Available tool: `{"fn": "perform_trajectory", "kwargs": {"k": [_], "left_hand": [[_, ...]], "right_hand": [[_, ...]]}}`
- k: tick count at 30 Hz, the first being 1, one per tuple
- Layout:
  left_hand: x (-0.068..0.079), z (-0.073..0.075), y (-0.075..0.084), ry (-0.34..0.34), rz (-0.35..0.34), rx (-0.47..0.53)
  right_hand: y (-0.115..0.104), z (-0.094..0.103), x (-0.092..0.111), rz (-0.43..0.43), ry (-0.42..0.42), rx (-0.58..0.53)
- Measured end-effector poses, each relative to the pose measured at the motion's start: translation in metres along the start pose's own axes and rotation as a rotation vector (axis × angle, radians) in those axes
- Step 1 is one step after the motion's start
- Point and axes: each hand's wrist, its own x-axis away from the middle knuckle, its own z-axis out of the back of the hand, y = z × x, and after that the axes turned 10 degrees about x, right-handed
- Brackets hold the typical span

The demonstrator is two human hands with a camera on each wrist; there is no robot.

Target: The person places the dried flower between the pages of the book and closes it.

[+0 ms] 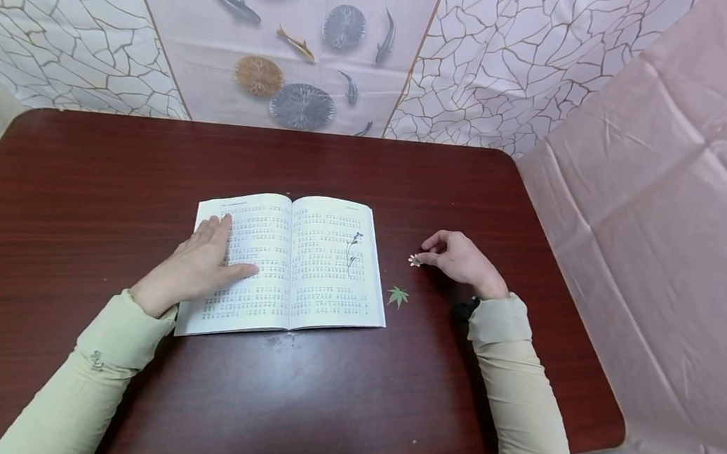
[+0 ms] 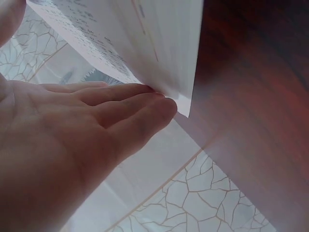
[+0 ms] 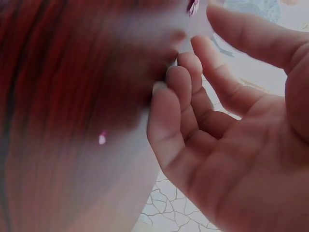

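Observation:
An open book (image 1: 326, 302) lies on the dark red-brown table, printed on both pages. My left hand (image 1: 199, 265) rests on the left page, fingers extended and thumb apart; the left wrist view shows the fingertips against the page (image 2: 169, 48) near its edge. On the right page is a thin pressed flower stem (image 1: 352, 251) with small purplish blooms. To the right of the book, my right hand (image 1: 459, 257) is at a small white flower (image 1: 414, 261), thumb tip beside it. A gap shows between thumb and index finger in the right wrist view, the other fingers bent near the tabletop.
A green star-shaped leaf (image 1: 398, 297) lies between the book's right edge and my right hand. Patterned cloth (image 1: 306, 47) hangs behind the table (image 1: 102, 159), and pinkish cloth (image 1: 675, 206) hangs along its right side. A dark band (image 1: 467, 308) is at my right wrist.

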Motion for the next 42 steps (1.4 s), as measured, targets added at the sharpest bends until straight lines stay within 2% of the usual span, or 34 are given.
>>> {"fn": "perform_trajectory", "kwargs": {"k": [10, 27, 42], "left_hand": [[-0.0009, -0.0006, -0.0008, 0.009, -0.001, -0.005], [-0.0017, -0.0036, 0.0003, 0.025, -0.008, 0.006], [-0.0019, -0.0037, 0.0004, 0.022, -0.012, 0.004]], "right_hand": [[-0.0070, 0.0027, -0.0004, 0.005, -0.094, 0.065], [-0.0091, -0.0021, -0.0011, 0.015, -0.071, 0.115], [-0.0097, -0.0050, -0.0011, 0.066, -0.046, 0.119]]}}
